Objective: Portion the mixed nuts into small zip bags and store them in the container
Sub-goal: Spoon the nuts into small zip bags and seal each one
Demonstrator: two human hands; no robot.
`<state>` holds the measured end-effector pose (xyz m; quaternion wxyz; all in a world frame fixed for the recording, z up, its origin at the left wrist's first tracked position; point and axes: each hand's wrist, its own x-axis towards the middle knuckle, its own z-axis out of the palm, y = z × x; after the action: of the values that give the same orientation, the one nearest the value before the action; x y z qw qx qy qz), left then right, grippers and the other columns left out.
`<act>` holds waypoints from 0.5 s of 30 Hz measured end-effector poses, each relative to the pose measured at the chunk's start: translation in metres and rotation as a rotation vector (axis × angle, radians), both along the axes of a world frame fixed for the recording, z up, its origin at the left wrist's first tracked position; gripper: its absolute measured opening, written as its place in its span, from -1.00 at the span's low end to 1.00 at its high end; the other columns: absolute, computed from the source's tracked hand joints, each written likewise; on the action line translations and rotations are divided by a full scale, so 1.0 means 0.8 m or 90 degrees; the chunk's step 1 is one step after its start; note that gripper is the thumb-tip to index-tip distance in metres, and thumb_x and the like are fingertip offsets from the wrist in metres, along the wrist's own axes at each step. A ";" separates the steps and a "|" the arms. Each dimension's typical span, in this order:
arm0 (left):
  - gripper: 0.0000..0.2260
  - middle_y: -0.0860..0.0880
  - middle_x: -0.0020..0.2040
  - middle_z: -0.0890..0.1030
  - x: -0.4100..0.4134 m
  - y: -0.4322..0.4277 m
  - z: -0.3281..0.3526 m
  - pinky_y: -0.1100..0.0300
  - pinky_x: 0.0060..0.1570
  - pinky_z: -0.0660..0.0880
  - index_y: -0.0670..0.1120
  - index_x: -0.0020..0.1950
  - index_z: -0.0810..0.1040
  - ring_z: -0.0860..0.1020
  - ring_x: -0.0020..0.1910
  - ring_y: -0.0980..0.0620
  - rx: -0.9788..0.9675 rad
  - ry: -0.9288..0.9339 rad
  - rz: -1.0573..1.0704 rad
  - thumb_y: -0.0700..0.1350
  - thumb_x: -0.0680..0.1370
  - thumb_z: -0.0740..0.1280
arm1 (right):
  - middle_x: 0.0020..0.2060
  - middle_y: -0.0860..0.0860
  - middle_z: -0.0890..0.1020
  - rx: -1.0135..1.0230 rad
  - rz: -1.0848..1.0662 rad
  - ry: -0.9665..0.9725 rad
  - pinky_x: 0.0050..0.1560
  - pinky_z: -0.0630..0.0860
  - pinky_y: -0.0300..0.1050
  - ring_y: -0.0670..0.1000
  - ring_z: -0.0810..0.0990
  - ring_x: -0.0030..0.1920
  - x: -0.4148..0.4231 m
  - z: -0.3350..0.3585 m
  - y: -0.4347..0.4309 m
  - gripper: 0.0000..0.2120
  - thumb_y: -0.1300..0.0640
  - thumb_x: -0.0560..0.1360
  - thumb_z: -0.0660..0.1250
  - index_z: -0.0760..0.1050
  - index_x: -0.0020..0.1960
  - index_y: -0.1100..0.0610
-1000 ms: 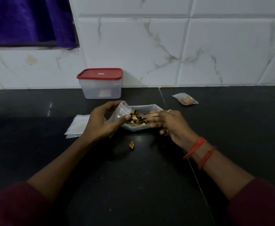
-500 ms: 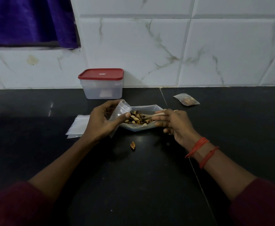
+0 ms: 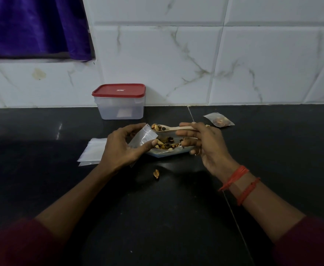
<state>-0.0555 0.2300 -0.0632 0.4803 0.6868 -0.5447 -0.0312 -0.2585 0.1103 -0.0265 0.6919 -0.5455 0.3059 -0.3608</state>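
Nearby, a loose nut (image 3: 156, 173), seemingly, lies before both hands (image 3: 207, 143).

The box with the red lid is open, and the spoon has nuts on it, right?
Not quite. In the head view the red lid sits shut on the box, which stands by the wall. The rest is right: the right hand holds the spoon with nuts on it, next to the small bag in the left hand.
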 end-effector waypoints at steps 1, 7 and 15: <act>-0.33 0.13 0.24 0.62 0.001 0.000 -0.001 0.14 0.15 0.58 0.08 0.38 0.53 0.56 0.19 0.19 0.003 0.000 0.001 0.36 0.36 0.46 | -0.13 0.11 0.75 -0.020 0.015 0.010 -0.56 0.40 -0.31 -0.07 0.63 -0.42 0.001 -0.001 0.003 -0.70 0.13 0.68 0.15 0.64 0.12 0.19; -0.38 0.12 0.19 0.65 0.003 0.000 -0.003 0.00 0.13 0.60 0.11 0.36 0.55 0.59 0.16 0.09 -0.009 -0.002 0.012 0.33 0.37 0.48 | -0.01 0.03 0.75 -0.273 0.136 0.041 -0.42 0.52 -0.24 -0.01 0.70 -0.27 0.004 -0.008 0.012 -0.76 0.08 0.67 0.22 0.60 0.25 0.05; -0.55 0.10 0.17 0.66 -0.006 0.002 0.009 0.43 0.10 0.48 -0.05 0.33 0.57 0.58 0.17 0.21 -0.073 0.101 -0.035 0.00 0.46 0.50 | 0.08 0.03 0.72 -0.324 0.175 -0.031 -0.39 0.54 -0.22 0.03 0.71 -0.24 -0.002 -0.002 0.005 -0.72 0.03 0.58 0.26 0.57 0.26 -0.01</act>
<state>-0.0601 0.2317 -0.0561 0.5590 0.6387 -0.5244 -0.0673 -0.2599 0.1142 -0.0282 0.5823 -0.7291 0.1117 -0.3418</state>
